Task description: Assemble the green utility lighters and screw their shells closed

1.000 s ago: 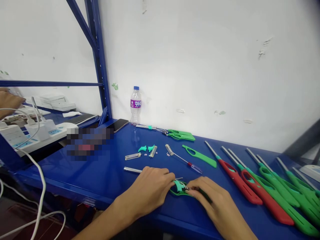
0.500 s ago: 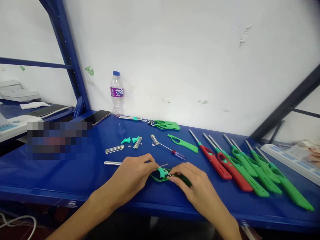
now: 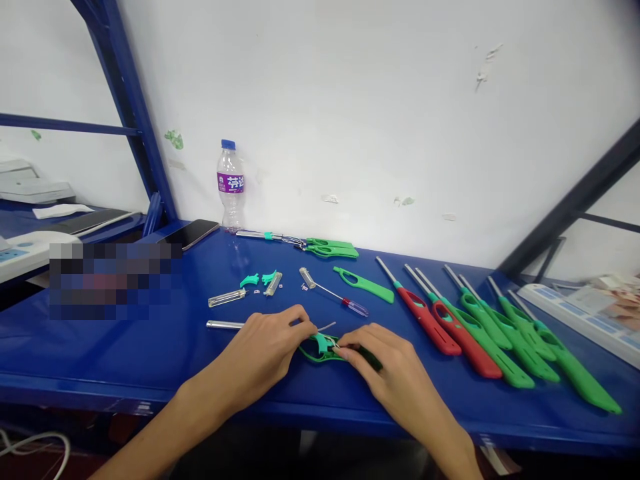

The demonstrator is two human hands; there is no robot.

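Observation:
A green utility lighter (image 3: pixel 311 355) lies opened up in front of me, its inside facing up. Its metal tube (image 3: pixel 223 325) sticks out to the left from under my left hand (image 3: pixel 270 343). That hand is closed on the lighter's front part, thumb and fingertips beside the turquoise trigger (image 3: pixel 323 343). My right hand (image 3: pixel 385 360) is closed over the handle end, its thumb and index finger pinched at the thin wires behind the trigger. A thin wire end (image 3: pixel 327 326) rises between the hands. My fingers cover much of the handle.
Behind my hands lie a screwdriver (image 3: pixel 355 307), clear fuel tanks (image 3: pixel 227 298), loose turquoise triggers (image 3: pixel 250 280) and a green half shell (image 3: pixel 367 285). Several red (image 3: pixel 430 323) and green lighters (image 3: pixel 575 367) lie at right. A plastic bottle (image 3: pixel 231 190) stands against the wall.
The view has shifted slightly. Both hands stay at the lighter, with only small finger movements around the trigger and wires.

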